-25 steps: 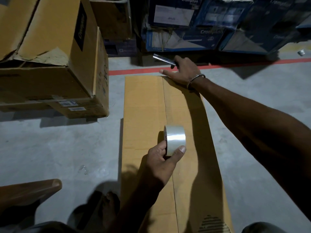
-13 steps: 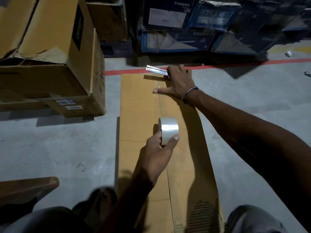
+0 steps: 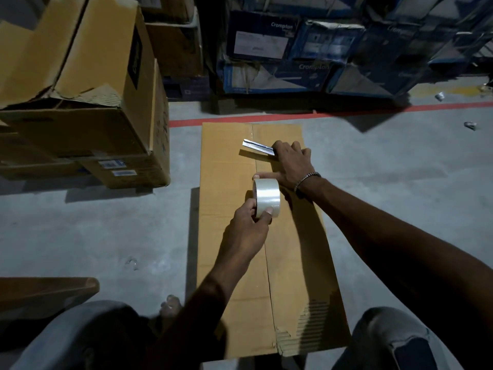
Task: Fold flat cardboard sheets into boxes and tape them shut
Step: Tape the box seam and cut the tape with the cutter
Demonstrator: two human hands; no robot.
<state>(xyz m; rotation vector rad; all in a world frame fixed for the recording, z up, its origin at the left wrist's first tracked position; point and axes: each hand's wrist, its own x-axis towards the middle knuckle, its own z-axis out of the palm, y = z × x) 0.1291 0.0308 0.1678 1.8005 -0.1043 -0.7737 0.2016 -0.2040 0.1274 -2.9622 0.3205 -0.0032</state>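
A long brown cardboard box (image 3: 226,161) lies flat on the grey floor, its two flaps meeting at a centre seam. My left hand (image 3: 248,231) grips a roll of clear tape (image 3: 266,197) upright over the seam. My right hand (image 3: 290,164) rests on the box just beyond the roll, thumb stretched along the seam, while its fingers hold a metal cutter blade (image 3: 257,146) that points left. Clear tape shines on the seam at the far end.
Worn brown cartons (image 3: 80,102) are stacked at the left. Blue printed cartons (image 3: 293,54) line the back behind a red floor line (image 3: 400,109). A cardboard piece (image 3: 45,292) lies at the lower left. My knees frame the box's torn near end.
My right hand has slid along the seam from the far end toward me, now close to the tape roll. The left hand with the roll has stayed over the seam.
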